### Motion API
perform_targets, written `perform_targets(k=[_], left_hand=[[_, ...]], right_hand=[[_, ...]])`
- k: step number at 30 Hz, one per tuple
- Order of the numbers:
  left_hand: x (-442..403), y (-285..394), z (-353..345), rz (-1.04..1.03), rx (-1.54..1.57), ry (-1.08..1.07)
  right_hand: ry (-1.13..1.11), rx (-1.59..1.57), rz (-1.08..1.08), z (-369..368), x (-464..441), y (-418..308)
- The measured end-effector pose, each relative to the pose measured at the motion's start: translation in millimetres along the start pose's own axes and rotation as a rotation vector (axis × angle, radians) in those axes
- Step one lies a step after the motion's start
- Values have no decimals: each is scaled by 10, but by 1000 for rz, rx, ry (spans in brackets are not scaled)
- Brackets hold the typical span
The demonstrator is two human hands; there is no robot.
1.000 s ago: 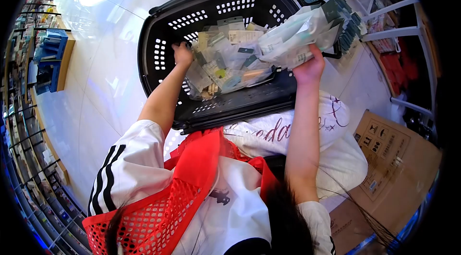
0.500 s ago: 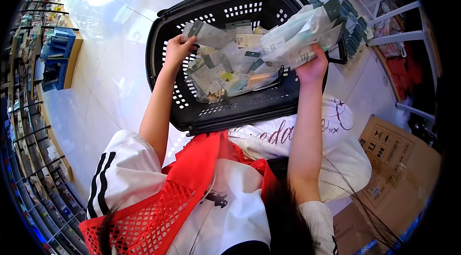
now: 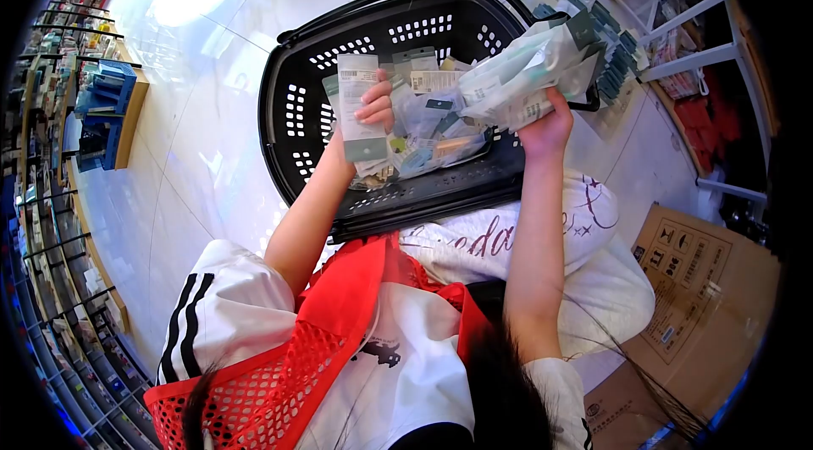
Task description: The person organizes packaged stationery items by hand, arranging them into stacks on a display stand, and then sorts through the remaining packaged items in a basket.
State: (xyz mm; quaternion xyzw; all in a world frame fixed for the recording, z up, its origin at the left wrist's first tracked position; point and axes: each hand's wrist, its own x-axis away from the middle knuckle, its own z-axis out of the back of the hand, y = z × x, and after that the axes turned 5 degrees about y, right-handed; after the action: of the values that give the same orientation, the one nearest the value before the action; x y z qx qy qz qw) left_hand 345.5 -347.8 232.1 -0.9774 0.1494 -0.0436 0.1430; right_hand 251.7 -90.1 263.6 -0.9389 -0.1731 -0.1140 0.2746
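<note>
In front of me stands a black plastic basket (image 3: 406,213) with many small packets (image 3: 432,115) lying loose inside. My left hand (image 3: 375,107) is closed on one flat packet (image 3: 362,132), held upright over the basket's left part with its printed label turned toward me. A stack of clear plastic packets (image 3: 525,77) with grey-green header cards rests in my right hand (image 3: 546,124), above the basket's right side. The fingers of that hand are partly hidden behind the stack. What the packets contain is hard to make out.
More packets (image 3: 605,18) lie in rows on the floor behind the basket at right. A white metal rack (image 3: 690,60) stands at far right, above a cardboard box (image 3: 703,281). Stocked shelves (image 3: 76,221) and a blue display box (image 3: 110,111) line the left.
My left hand has moved right and down and turned its packet over, so the label side now shows. The right hand with the stack has shifted only slightly.
</note>
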Motion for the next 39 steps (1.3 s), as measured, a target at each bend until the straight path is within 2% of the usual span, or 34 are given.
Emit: perform_targets(k=[2,5,6,7,9,11,12,15,16,19,20,21,22,23,25,28,31,34,37,39], left_hand=[[-7,39,154,54,-69,-65],[-80,44,250,-44,-973,633],[-138,-81,312,-57,-1502,775],[-133,11,578,-48,-1903,859],[-215,377,1092,-207,-2538,914],[-365,598,1195,-341,-2651,1027],[-438,687,1281,-524,-2673,1007],[-598,697,1112,-37,-2767,1146],[-596,699,1161,-68,-2884,1051],[-514,497,873,67,-2709,548],[-453,461,1021,-158,-2605,256],[-335,380,1173,-93,-2717,174],[-258,260,1093,24,-2607,35],[-142,147,1092,181,-2566,47],[-18,-24,995,590,-2619,219],[125,-30,868,696,-2610,86],[203,-3,820,887,-2469,25],[306,17,860,782,-2325,-177],[304,-92,865,905,-2085,-103],[247,-142,885,901,-2099,-208]], right_hand=[[22,-1,4,5,-9,9],[35,7,5,8,-33,1],[34,10,5,2,-35,-1],[32,3,-4,0,-29,-4],[30,-5,-17,4,-17,-37],[33,-23,1,-12,2,-50],[35,-31,10,-19,5,-53],[19,-35,-1,-17,-5,-63],[16,-35,-5,-18,-11,-64],[7,-39,-17,-33,-37,-50],[5,-40,-16,-46,-55,-46],[6,-41,-14,-54,-63,-42],[-11,-45,-17,-52,-71,-43],[-28,-48,-23,-45,-79,-46],[-42,-36,-31,-51,-77,-31],[-34,-10,-15,-56,-66,-37],[-42,-21,-1,-43,-44,-51],[-54,-35,-9,-69,-27,-55],[-35,-14,-11,-62,-36,-53],[-7,30,-1,-10,-64,-42]])
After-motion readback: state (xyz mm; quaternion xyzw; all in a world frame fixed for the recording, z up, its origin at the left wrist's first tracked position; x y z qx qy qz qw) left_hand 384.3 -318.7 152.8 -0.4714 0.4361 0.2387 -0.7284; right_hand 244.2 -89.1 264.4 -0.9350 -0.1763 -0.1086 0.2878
